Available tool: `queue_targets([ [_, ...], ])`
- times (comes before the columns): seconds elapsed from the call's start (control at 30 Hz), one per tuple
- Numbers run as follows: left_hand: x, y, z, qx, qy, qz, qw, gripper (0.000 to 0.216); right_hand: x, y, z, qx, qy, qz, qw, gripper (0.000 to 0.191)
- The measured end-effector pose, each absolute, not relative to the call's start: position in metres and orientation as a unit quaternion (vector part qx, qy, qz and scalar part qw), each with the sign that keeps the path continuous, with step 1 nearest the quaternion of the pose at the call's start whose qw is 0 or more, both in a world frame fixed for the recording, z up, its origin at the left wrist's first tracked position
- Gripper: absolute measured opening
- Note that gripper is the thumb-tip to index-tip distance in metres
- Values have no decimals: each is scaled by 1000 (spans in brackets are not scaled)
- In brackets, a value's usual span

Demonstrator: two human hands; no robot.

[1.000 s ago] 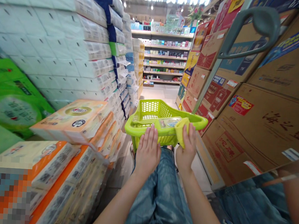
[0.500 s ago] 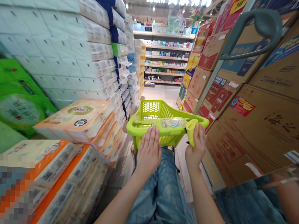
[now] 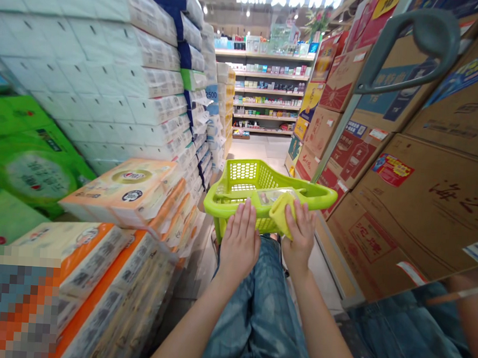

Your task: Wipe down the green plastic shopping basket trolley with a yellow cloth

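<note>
A lime-green plastic shopping basket with perforated walls stands in front of my knees. My left hand rests flat with fingers stretched out, its tips at the basket's near rim. In my right hand is a yellow cloth, bunched under the fingers and pressed against the near rim right of the middle. Behind the cloth, a clear label panel on the basket is partly covered. The grey pull handle of the basket rises on its pole at the upper right.
Stacked tissue packs line the left side, with taller white packs behind. Cardboard cartons are piled along the right. A shelf unit of small goods stands at the aisle's far end.
My right hand has moved left along the near rim with the yellow cloth, toward my left hand. My left hand stays at the rim.
</note>
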State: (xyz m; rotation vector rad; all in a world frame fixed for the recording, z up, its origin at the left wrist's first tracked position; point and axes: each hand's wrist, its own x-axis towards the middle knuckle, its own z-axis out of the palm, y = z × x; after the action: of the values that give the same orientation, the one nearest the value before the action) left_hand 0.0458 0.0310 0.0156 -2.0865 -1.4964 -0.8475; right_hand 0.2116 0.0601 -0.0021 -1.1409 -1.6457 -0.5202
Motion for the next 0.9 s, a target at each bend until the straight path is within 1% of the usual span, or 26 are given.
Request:
queue_targets([
  [0.13,47,31,15,-753,-537,-314,216,69,239,69,-3,-526,-601,-178,575,84],
  [0.23,48,32,13,-750,-537,-323,212,70,227,65,0,-541,-573,-147,598,87],
  [0.33,48,32,13,-747,-540,-327,206,69,193,55,2,-525,-620,-153,563,82],
  [0.43,48,32,13,-749,-543,-321,201,64,167,48,3,-491,-680,-185,512,71],
  [0.5,47,32,14,-751,-543,-315,204,61,166,48,4,-474,-698,-205,496,67],
  [0.57,46,31,15,-751,-542,-312,211,61,178,50,3,-469,-704,-219,486,66],
  [0.67,46,31,15,-751,-541,-309,216,63,209,58,0,-488,-682,-227,495,72],
  [0.77,46,31,16,-752,-539,-312,215,65,237,66,-3,-523,-624,-204,544,82],
  [0.9,47,32,15,-749,-537,-322,216,67,235,66,-1,-543,-578,-159,588,88],
])
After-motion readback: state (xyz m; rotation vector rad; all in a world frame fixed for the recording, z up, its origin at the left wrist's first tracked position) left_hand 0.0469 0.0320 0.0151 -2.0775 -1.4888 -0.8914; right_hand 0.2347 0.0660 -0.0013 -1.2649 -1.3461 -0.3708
